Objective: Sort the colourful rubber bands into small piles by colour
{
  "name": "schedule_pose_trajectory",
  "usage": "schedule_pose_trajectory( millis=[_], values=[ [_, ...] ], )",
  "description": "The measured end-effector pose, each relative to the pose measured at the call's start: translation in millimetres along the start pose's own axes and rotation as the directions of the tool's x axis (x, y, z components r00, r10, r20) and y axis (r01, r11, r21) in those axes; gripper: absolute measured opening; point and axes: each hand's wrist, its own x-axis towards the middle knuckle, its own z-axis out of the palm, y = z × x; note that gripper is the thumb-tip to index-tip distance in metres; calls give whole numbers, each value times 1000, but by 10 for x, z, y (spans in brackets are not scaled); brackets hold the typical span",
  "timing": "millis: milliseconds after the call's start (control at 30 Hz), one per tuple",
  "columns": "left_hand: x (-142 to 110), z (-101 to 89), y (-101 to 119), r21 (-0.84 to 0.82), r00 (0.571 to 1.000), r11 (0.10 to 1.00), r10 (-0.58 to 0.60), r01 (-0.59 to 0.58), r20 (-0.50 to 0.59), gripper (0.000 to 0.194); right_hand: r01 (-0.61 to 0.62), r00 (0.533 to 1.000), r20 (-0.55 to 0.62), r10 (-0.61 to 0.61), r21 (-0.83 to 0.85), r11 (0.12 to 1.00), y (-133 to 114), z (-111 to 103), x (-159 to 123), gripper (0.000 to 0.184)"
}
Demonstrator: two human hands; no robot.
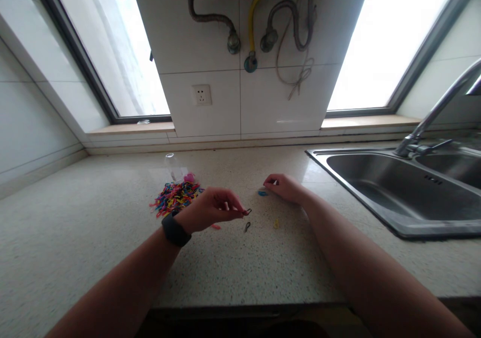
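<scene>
My left hand (214, 208), with a dark watch on its wrist, pinches a small dark rubber band (248, 211) between thumb and fingertips, just above the counter. Below it a second dark band (247, 226) lies on the surface. My right hand (284, 188) rests at the right with fingers pinched together; whatever is between them is too small to make out. By those fingertips lie blue bands (262, 193). A yellow band (276, 223) sits nearer to me, and a reddish band (215, 226) lies under my left hand. A multicoloured pile of bands (175, 198) spreads beyond my left wrist.
A clear plastic cup (172, 166) stands behind the pile, with something pink (190, 178) beside it. At the right, a steel sink (361, 177) with a tap (424, 115) is set into the speckled counter (233, 273). Pipes and a socket (202, 95) are on the tiled wall.
</scene>
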Motion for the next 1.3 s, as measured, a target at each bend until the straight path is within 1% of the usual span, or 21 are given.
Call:
schedule_pose_trajectory(
  millis=[200, 300, 433, 567, 633, 800, 1033, 1200, 1300],
  values=[
    [11, -1, 31, 222, 999, 975, -22, 13, 35, 23, -7, 1000, 0, 7, -17, 1000, -22, -14, -9, 21],
    [15, -8, 18, 340, 995, 940, -14, -22, 101, 19, -11, 1000, 5, 11, -14, 1000, -12, -4, -7, 22],
    [31, -3, -50, 530, 980, 837, 31, -133, 197, 14, -3, 1000, 2, 3, -10, 1000, 7, 8, -1, 21],
    [54, 19, -126, 666, 969, 718, 49, -202, 241, 12, 14, 1000, -5, -14, -16, 1000, -4, -1, -6, 21],
    [62, 28, -150, 681, 967, 700, 58, -217, 248, 11, 1, 1000, -4, -1, -18, 1000, -21, -10, -13, 21],
    [79, 54, -164, 650, 955, 711, 106, -267, 277, 13, -6, 1000, 6, 6, -18, 1000, -46, -20, -17, 21],
    [80, 53, -171, 680, 954, 680, 102, -274, 283, 17, -5, 1000, 6, 5, -14, 1000, -5, 6, 1, 21],
    [55, -41, -120, 697, 965, 671, 120, -253, 234, 21, -5, 1000, 17, 5, -5, 1000, -9, -3, -1, 22],
    [39, -164, -93, 691, 978, 692, 128, -208, 166, 21, -10, 1000, 16, 10, -15, 1000, -8, -4, 4, 22]
  ],
)
